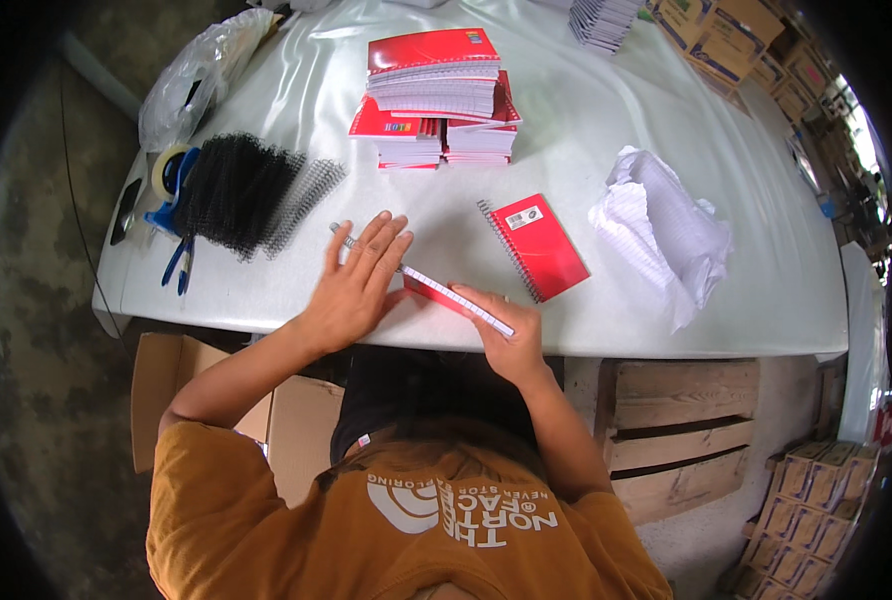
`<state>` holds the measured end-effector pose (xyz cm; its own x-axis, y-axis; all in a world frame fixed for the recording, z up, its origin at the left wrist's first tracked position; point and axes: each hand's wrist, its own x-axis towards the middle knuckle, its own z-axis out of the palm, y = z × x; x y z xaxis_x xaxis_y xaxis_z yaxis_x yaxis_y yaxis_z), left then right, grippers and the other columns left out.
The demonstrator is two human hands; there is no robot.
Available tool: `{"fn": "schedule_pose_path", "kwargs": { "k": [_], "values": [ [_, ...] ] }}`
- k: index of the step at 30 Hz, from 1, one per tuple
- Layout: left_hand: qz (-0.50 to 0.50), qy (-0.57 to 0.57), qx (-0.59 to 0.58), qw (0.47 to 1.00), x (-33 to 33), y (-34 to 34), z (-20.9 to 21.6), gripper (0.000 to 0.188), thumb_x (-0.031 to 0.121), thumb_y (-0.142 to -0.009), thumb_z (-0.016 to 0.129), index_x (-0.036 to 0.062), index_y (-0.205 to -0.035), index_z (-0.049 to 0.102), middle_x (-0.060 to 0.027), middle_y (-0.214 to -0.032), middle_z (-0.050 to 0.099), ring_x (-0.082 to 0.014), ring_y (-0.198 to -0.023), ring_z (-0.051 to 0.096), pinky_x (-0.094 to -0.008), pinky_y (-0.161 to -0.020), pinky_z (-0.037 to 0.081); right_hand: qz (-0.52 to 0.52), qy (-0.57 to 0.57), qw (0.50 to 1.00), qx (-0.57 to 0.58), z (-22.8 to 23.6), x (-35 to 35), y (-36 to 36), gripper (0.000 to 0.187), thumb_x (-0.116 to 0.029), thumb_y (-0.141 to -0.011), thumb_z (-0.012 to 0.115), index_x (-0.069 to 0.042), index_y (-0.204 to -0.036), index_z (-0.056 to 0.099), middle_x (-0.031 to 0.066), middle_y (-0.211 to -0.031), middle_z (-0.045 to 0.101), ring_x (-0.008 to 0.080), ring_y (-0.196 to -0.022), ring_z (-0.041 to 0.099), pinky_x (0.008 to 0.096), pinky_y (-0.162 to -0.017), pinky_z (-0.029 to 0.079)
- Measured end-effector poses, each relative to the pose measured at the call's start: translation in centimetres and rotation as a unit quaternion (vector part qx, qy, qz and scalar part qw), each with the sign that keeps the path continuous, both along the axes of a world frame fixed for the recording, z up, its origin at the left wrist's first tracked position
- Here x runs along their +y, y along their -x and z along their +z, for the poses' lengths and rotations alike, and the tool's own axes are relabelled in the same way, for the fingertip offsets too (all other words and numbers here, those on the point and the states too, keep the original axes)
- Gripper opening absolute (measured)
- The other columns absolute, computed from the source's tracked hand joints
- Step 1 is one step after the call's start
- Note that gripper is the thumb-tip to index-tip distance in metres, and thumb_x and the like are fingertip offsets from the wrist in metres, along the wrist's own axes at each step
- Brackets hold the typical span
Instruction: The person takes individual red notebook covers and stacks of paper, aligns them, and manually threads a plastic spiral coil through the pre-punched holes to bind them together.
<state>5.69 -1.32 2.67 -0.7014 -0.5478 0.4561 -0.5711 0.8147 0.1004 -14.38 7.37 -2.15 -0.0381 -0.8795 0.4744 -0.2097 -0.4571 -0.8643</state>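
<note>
My right hand (513,335) grips a red notebook (456,298), tilted so that its white page edges face up. My left hand (356,285) lies flat with its fingers stretched out, at the far-left end of that notebook. The tip of a wire spiral (338,231) shows beyond the left fingers; the rest of it is hidden under them, and whether it runs into the notebook I cannot tell. To the right lies a red spiral-bound notebook (546,250) with a white label. Black wire spirals (241,195) are heaped at the left.
Stacked red notebooks (434,75) stand at the table's back middle. Crumpled white paper (661,225) lies right. A blue tape dispenser (171,190), blue-handled pliers (178,265) and a clear plastic bag (201,80) are left. Below the front edge are a cardboard box (301,430) and wooden crate (681,430).
</note>
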Motion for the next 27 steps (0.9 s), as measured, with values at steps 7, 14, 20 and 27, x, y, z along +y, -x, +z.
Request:
{"fn": "schedule_pose_path", "kwargs": {
  "k": [7, 14, 20, 27],
  "values": [
    [-0.159, -0.243, -0.144, 0.946, -3.7, -0.6, 7.3, 0.016, 0.009, -0.082, 0.062, 0.0038, -0.097, 0.064, -0.0122, -0.088, 0.064, -0.0289, -0.085, 0.059, -0.0382, -0.085, 0.041, 0.025, -0.075, 0.997, -0.024, 0.6, 0.2, 0.2, 0.029, 0.003, -0.082, 0.057, 0.000, -0.111, 0.062, 0.0137, -0.103, 0.066, 0.0209, -0.087, 0.066, 0.0269, -0.077, 0.049],
    [-0.097, -0.264, -0.249, 0.927, -4.7, 2.0, 9.5, 0.023, 0.014, -0.072, 0.072, 0.0060, -0.092, 0.062, -0.0095, -0.092, 0.062, -0.0256, -0.092, 0.058, -0.0387, -0.091, 0.038, 0.033, -0.103, 0.993, -0.043, 0.5, 0.0, 0.5, 0.029, 0.002, -0.084, 0.056, 0.000, -0.112, 0.061, 0.0147, -0.101, 0.066, 0.0203, -0.085, 0.065, 0.0256, -0.075, 0.048],
    [-0.096, 0.014, -0.197, 0.976, -2.7, 1.1, 6.2, 0.037, 0.021, -0.066, 0.074, 0.0077, -0.095, 0.056, -0.0068, -0.102, 0.057, -0.0261, -0.111, 0.049, -0.0440, -0.098, 0.033, -0.003, -0.015, 0.999, 0.045, 0.2, 0.0, 0.0, 0.036, 0.008, -0.078, 0.056, -0.003, -0.112, 0.061, 0.0166, -0.101, 0.065, 0.0266, -0.086, 0.065, 0.0306, -0.073, 0.050],
    [-0.163, 0.255, -0.093, 0.949, 3.4, -2.6, -4.9, 0.101, 0.076, -0.073, 0.042, -0.0023, -0.136, 0.034, -0.0281, -0.143, 0.026, -0.0387, -0.138, 0.014, -0.0587, -0.107, 0.005, -0.011, 0.008, 1.000, 0.025, -0.1, 0.1, -1.4, 0.040, 0.013, -0.075, 0.054, -0.002, -0.112, 0.061, 0.0158, -0.102, 0.065, 0.0295, -0.090, 0.064, 0.0340, -0.076, 0.051]
  ]
}}
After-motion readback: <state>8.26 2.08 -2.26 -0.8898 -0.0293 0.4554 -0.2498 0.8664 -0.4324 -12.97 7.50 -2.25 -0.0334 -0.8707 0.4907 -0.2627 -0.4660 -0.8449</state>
